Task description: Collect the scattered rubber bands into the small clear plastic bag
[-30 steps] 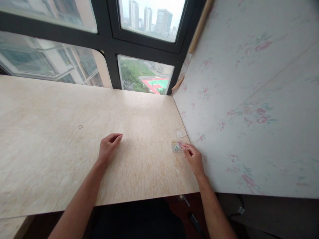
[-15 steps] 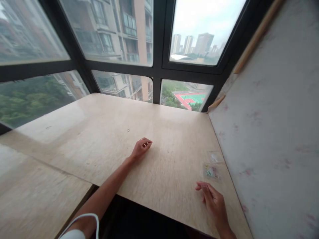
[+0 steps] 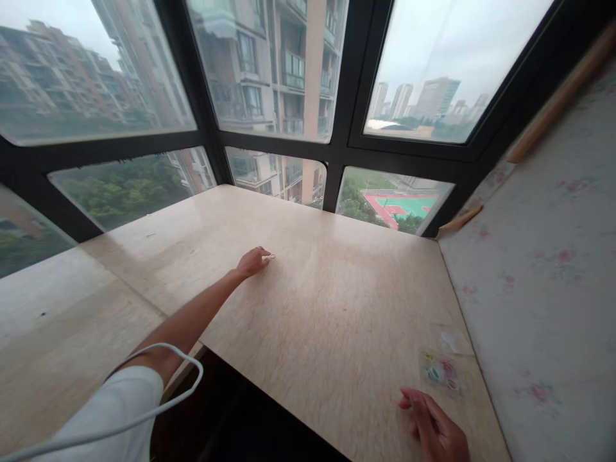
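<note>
The right hand (image 3: 436, 428) rests loosely open on the near bench (image 3: 337, 321) edge, just short of a small packet (image 3: 441, 372) by the wall. Farther out, the left hand (image 3: 253, 262) pinches a small ring (image 3: 271, 257), seemingly just picked up; next it would need carrying back toward the packet. A second ago the ring lay alone and the right hand touched the packet.
</note>
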Demonstrator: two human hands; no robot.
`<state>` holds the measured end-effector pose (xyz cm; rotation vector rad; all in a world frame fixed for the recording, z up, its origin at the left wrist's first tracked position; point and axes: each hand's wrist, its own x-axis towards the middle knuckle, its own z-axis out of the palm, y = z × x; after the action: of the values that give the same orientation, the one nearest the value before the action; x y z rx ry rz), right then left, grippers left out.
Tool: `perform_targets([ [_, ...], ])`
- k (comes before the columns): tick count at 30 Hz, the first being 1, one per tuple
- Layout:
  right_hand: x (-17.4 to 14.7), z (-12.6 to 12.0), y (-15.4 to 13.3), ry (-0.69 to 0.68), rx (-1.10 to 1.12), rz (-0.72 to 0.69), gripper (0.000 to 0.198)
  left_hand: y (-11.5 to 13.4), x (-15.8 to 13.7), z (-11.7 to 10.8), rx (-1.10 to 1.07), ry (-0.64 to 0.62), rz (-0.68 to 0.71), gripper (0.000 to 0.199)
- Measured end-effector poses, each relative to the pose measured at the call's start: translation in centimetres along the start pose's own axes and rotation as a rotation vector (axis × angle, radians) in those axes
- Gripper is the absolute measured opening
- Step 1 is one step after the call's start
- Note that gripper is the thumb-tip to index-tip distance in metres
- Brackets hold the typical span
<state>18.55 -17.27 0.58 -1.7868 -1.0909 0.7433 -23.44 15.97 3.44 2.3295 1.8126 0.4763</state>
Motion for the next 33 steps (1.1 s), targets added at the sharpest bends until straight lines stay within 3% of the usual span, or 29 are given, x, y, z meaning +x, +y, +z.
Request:
perform_targets([
  [6,-0.4,0.3,-0.8,0.06,-0.006,-0.022,0.054,1.6,0.8,0.0,0.248,-0.085,0.206,0.027],
  [17,0.3,0.0,-0.4,-0.005,-0.026,-0.017,0.055,1.9,1.3,0.4,0.228,-0.037,0.249,0.014],
  [23,0.0,0.1,-1.1,0.006,-0.028,-0.047,0.05,4.6,-1.1,-0.2,-0.097,0.131,0.163,0.012],
  [33,0.1,0.2,-0.7,-0.023,-0.007,-0.055,0.052,12.5,-4.9,-1.6,-0.501,0.181,0.295,0.015],
])
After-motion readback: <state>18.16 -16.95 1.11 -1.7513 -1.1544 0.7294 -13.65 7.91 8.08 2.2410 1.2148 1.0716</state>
